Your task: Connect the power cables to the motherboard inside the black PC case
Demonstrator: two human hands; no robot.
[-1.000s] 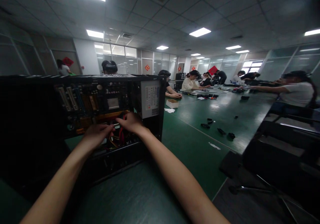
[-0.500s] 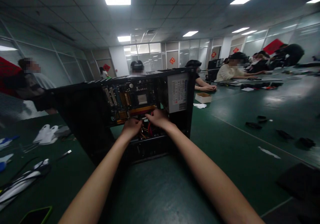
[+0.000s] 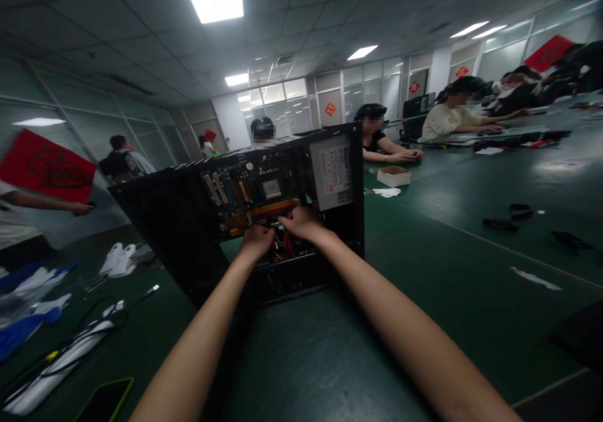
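A black computer case [image 3: 164,233] stands on the green table with its open side toward me. Inside are a motherboard [image 3: 271,180] and, at the upper right, a silver power supply [image 3: 332,171]. Below the motherboard, thin red, yellow and black cables [image 3: 285,246] hang between my hands. My left hand [image 3: 257,243] is closed in a pinch at the left of the cables, its fingertips on a thin dark cable end. My right hand [image 3: 304,224] is closed around the cables close beside it, next to the motherboard's lower edge. The exact connectors are too small and dim to make out.
On the left lie a white power strip [image 3: 61,365] with a black cord, a phone [image 3: 106,400] in a green case and plastic bags [image 3: 117,259]. A small open box [image 3: 394,176] stands behind the case. Dark pieces [image 3: 499,224] lie right; several people sit or stand beyond.
My view has turned slightly left, so the case and table items appear shifted right. Both hands stay at the cables with little movement. A person holding a red sheet shows more fully at left.
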